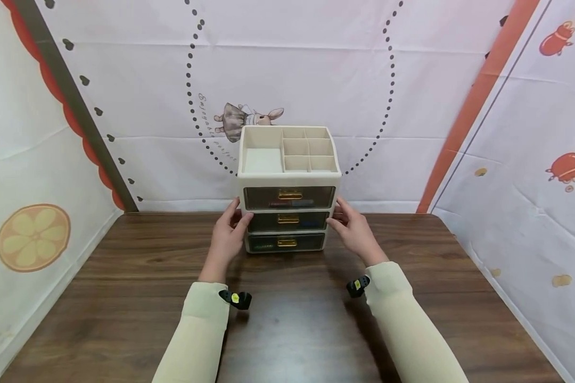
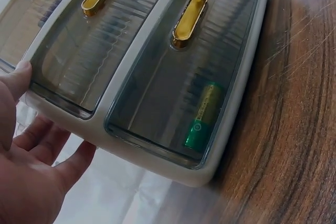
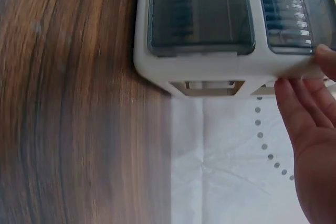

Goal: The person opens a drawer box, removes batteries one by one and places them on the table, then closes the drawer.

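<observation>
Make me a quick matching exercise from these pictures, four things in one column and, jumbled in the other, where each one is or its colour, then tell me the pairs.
1. Left hand
2. Battery
3. Handles
4. Right hand

A. Gripping the right side of the organizer
B. Gold in colour
C. Gripping the left side of the organizer
D. Inside the bottom drawer

Pairs: 1-C, 2-D, 3-B, 4-A.

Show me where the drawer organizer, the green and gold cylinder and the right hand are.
Drawer organizer (image 1: 289, 181): head view, on its pale upper front band.
Green and gold cylinder (image 2: 203, 116): left wrist view, on the middle of its side.
Right hand (image 1: 356, 233): head view, on the back of the hand.
</observation>
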`<state>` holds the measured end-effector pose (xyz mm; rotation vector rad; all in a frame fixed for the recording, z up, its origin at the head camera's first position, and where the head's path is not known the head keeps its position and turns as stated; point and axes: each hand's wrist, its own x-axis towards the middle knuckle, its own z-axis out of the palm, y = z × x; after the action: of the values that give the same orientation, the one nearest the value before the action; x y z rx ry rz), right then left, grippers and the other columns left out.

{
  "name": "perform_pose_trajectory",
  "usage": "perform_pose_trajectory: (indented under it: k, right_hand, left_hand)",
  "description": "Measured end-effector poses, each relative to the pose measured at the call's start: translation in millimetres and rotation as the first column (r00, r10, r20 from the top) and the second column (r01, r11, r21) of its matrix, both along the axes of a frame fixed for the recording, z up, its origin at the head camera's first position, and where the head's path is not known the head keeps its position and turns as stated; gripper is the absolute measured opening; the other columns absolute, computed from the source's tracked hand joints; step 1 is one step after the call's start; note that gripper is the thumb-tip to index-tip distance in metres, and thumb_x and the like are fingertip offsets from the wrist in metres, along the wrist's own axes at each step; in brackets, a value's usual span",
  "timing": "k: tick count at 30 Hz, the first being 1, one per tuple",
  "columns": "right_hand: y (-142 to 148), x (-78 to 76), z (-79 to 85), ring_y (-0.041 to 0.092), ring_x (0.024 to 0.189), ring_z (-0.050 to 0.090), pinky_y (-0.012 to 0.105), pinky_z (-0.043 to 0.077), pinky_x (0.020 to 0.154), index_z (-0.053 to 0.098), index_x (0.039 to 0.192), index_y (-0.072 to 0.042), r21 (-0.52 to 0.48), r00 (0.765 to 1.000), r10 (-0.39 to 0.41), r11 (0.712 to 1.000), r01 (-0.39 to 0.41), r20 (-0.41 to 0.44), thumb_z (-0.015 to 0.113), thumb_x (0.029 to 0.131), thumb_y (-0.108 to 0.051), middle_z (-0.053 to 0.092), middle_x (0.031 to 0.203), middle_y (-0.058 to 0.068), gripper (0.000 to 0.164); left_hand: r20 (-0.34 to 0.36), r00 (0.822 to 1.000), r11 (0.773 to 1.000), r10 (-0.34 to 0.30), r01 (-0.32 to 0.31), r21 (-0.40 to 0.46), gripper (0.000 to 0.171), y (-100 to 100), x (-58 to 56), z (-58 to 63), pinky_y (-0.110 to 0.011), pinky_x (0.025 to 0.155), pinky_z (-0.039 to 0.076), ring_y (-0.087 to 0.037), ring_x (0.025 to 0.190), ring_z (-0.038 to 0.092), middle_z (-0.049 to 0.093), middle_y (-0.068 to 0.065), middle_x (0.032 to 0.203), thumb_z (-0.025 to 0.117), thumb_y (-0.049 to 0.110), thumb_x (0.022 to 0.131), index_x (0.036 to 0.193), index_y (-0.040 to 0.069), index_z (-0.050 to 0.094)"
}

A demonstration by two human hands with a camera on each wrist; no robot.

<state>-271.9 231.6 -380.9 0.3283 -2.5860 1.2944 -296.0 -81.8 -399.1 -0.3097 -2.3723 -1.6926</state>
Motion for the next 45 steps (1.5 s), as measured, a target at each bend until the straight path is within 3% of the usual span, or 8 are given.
perform_pose_trajectory:
  k: [8, 13, 16, 20, 24, 35, 39, 45]
  right_hand:
    - [-7, 5.8, 0.4, 0.029, 0.108, 0.066, 0.044, 0.053, 0.089, 0.037, 0.150, -0.023, 0.026, 0.992, -0.099, 0.994, 0.102, -0.080, 0.065, 0.094, -0.019, 0.065, 0.120, 0.014, 0.063]
    - [-12, 8.7, -1.2, 0.028, 0.102, 0.067, 0.042, 0.055, 0.087, 0.051, 0.139, -0.014, -0.010, 0.964, -0.178, 0.984, 0.180, -0.195, 0.069, 0.091, -0.016, 0.065, 0.113, 0.014, 0.052]
    - [-14, 11.3, -0.7, 0.029, 0.096, 0.067, 0.041, 0.056, 0.083, 0.057, 0.132, -0.009, -0.028, 0.930, -0.217, 0.975, 0.219, -0.296, 0.068, 0.090, -0.013, 0.065, 0.109, 0.015, 0.044]
    - [-18, 16.0, 3.4, 0.028, 0.087, 0.066, 0.041, 0.055, 0.077, 0.062, 0.123, -0.006, -0.035, 0.865, -0.258, 0.962, 0.270, -0.430, 0.069, 0.089, -0.012, 0.064, 0.103, 0.016, 0.035]
    - [-22, 19.6, 9.4, 0.027, 0.084, 0.063, 0.041, 0.053, 0.075, 0.065, 0.115, -0.004, -0.035, 0.813, -0.269, 0.955, 0.294, -0.517, 0.070, 0.087, -0.010, 0.063, 0.099, 0.015, 0.029]
    - [-49, 15.4, 30.1, 0.028, 0.092, 0.060, 0.040, 0.050, 0.081, 0.067, 0.112, -0.004, 0.081, 0.723, -0.108, 0.972, 0.222, -0.683, 0.072, 0.086, -0.011, 0.064, 0.106, 0.013, 0.027]
    - [-63, 11.4, 37.5, 0.029, 0.101, 0.061, 0.041, 0.049, 0.089, 0.068, 0.111, -0.004, 0.147, 0.679, -0.027, 0.969, 0.198, -0.734, 0.076, 0.083, -0.011, 0.065, 0.107, 0.013, 0.030]
    - [-84, 7.2, 45.2, 0.029, 0.098, 0.061, 0.040, 0.050, 0.090, 0.069, 0.108, -0.003, 0.266, 0.615, 0.100, 0.946, 0.184, -0.782, 0.076, 0.082, -0.007, 0.066, 0.103, 0.012, 0.027]
  left_hand:
    - [0.000, 1.000, 1.000, -0.031, 0.031, -0.006, 0.062, 0, -0.7, 2.7, -0.046, 0.098, 0.045, -0.031, 0.120, 0.055, 0.056, -0.020, 0.133, 0.054, 0.037, 0.099, 0.153, 0.015, 0.031]
    - [0.020, 0.999, 1.000, -0.029, 0.028, 0.006, 0.061, 0, -0.2, 2.7, -0.046, 0.103, 0.042, -0.029, 0.122, 0.052, 0.054, -0.020, 0.133, 0.053, 0.035, 0.100, 0.153, 0.014, 0.030]
    - [0.032, 0.999, 0.999, -0.026, 0.025, 0.026, 0.061, 0, 0.6, 2.9, -0.045, 0.103, 0.042, -0.030, 0.122, 0.053, 0.054, -0.020, 0.131, 0.055, 0.033, 0.099, 0.152, 0.014, 0.032]
    - [0.045, 0.999, 0.999, -0.018, 0.016, 0.041, 0.060, 0, 2.0, 3.8, -0.045, 0.100, 0.043, -0.031, 0.118, 0.054, 0.055, -0.020, 0.128, 0.058, 0.032, 0.098, 0.151, 0.015, 0.035]
    - [0.043, 0.999, 0.999, -0.017, 0.015, 0.036, 0.061, -1, 1.7, 3.0, -0.044, 0.100, 0.044, -0.031, 0.118, 0.055, 0.055, -0.020, 0.129, 0.058, 0.035, 0.098, 0.151, 0.016, 0.035]
    - [0.014, 1.000, 1.000, 0.003, -0.003, 0.001, 0.062, 0, 0.7, 2.7, -0.045, 0.096, 0.046, -0.029, 0.113, 0.057, 0.059, -0.017, 0.126, 0.057, 0.042, 0.096, 0.150, 0.019, 0.038]
    - [0.016, 1.000, 1.000, -0.002, 0.002, 0.001, 0.062, 1, 0.7, 2.4, -0.046, 0.096, 0.046, -0.029, 0.114, 0.057, 0.060, -0.017, 0.126, 0.056, 0.045, 0.096, 0.150, 0.021, 0.038]
    - [0.026, 1.000, 1.000, 0.002, -0.003, 0.012, 0.064, -1, 2.2, 2.3, -0.047, 0.102, 0.043, -0.029, 0.120, 0.054, 0.058, -0.019, 0.128, 0.057, 0.043, 0.096, 0.151, 0.019, 0.036]
